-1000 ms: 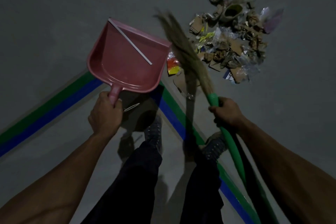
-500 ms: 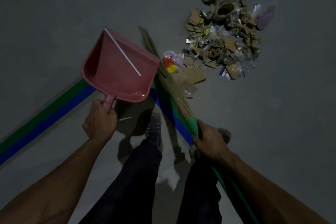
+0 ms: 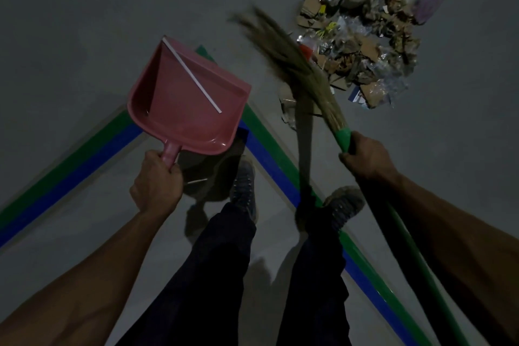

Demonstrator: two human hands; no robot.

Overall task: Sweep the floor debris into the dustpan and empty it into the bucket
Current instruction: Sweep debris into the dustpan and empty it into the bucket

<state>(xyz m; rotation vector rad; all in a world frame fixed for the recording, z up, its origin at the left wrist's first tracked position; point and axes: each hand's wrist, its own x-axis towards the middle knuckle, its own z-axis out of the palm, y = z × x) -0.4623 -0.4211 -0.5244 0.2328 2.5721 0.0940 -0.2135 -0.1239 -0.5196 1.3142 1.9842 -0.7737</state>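
Note:
My left hand (image 3: pixel 157 182) grips the handle of a pink dustpan (image 3: pixel 185 109), held above the floor with its mouth facing away from me. A thin white stick (image 3: pixel 192 76) lies across the pan. My right hand (image 3: pixel 368 154) holds the green handle of a grass broom (image 3: pixel 297 64). Its blurred bristles point up and left, over the near left edge of a debris pile (image 3: pixel 362 36) of cardboard scraps, plastic wrappers and dry leaves. The pile lies on the grey floor at the upper right. No bucket is in view.
Green and blue tape lines (image 3: pixel 269 154) form a corner on the floor under the dustpan and run past my feet. My two shoes (image 3: pixel 244 185) stand just inside that corner. A small white stick (image 3: pixel 196 181) lies on the floor by my left hand.
The broom has swung from a low position by the tape corner up and right toward the pile. My right hand rose with it. The dustpan stayed about level.

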